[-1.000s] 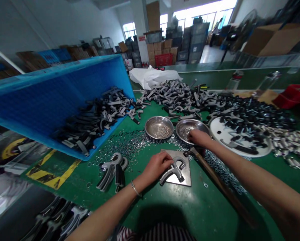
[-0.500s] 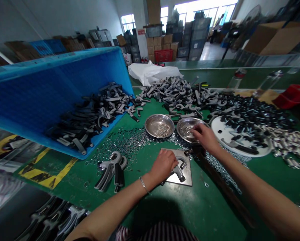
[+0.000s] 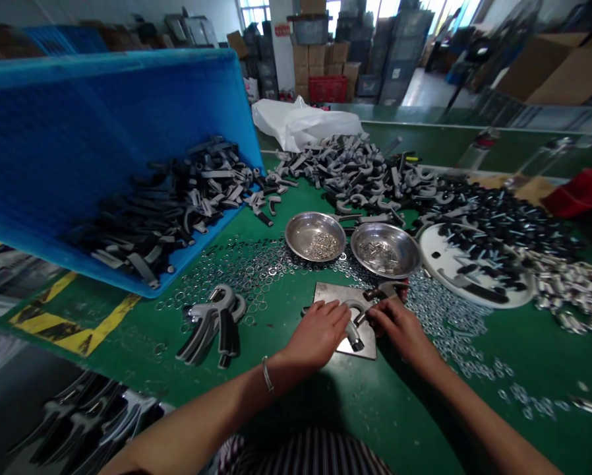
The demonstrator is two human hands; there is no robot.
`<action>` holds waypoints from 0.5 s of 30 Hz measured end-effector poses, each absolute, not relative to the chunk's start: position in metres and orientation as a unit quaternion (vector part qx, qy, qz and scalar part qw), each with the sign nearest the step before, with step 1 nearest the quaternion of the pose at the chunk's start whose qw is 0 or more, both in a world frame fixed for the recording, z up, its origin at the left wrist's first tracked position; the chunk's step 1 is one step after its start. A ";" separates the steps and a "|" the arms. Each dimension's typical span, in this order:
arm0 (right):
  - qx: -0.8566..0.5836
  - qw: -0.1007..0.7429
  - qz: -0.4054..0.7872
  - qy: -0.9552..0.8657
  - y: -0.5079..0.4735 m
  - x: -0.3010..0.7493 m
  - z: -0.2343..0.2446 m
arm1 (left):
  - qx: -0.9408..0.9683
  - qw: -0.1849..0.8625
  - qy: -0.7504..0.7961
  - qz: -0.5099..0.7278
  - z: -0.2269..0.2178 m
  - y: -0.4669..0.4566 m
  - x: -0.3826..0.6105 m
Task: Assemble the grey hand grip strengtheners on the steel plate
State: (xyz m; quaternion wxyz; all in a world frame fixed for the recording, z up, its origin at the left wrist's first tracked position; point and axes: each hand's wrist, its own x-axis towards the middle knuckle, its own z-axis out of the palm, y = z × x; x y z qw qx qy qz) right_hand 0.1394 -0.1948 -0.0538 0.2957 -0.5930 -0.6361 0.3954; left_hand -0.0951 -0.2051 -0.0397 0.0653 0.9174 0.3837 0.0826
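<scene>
My left hand [image 3: 320,333] lies over a grey hook-ended handle part [image 3: 353,330], holding it down on a square metal plate [image 3: 325,292]. My right hand [image 3: 397,326] has its fingertips pinched together at the end of a short silver rod [image 3: 360,318] by the part's hook. Whatever sits between those fingertips is too small to make out. Just above the right hand shows a hammer head [image 3: 382,290]; its handle is hidden. Behind the plate stand two metal dishes, one with tiny bits [image 3: 300,227], the other with small metal pins [image 3: 399,239].
On the left, a tipped blue crate [image 3: 128,105] holds many black and grey handles. Assembled grey handles [image 3: 214,323] lie nearer me. Loose rings [image 3: 256,277] are scattered across the green table. A white plate [image 3: 439,264] holds black-headed bolts, with metal cylinders [image 3: 567,284] further right.
My right hand has left the pin dish and come down toward me to the grey part. My left hand stays on the part, its fingers stretched further over it. The view has tilted down slightly.
</scene>
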 end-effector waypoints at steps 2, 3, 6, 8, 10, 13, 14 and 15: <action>-0.593 0.289 0.389 -0.643 -0.194 0.138 -0.054 | 0.917 0.068 0.383 0.083 -0.038 -0.204 -0.093; -0.595 0.286 0.385 -0.645 -0.193 0.138 -0.054 | 0.917 0.067 0.383 0.085 -0.038 -0.203 -0.093; -0.606 0.283 0.371 -0.645 -0.194 0.135 -0.054 | 0.916 0.063 0.386 0.087 -0.038 -0.203 -0.093; -0.613 0.282 0.363 -0.643 -0.195 0.134 -0.052 | 0.916 0.062 0.386 0.089 -0.039 -0.203 -0.093; -0.617 0.271 0.348 -0.651 -0.195 0.132 -0.050 | 0.916 0.066 0.384 0.092 -0.039 -0.203 -0.093; -0.617 0.205 0.244 -0.719 -0.195 0.128 -0.047 | 0.916 0.075 0.381 0.098 -0.038 -0.203 -0.093; -0.610 0.172 0.193 -0.749 -0.195 0.127 -0.046 | 0.916 0.077 0.381 0.099 -0.038 -0.203 -0.094; -0.601 0.141 0.146 -0.773 -0.195 0.125 -0.046 | 0.916 0.078 0.381 0.099 -0.038 -0.203 -0.094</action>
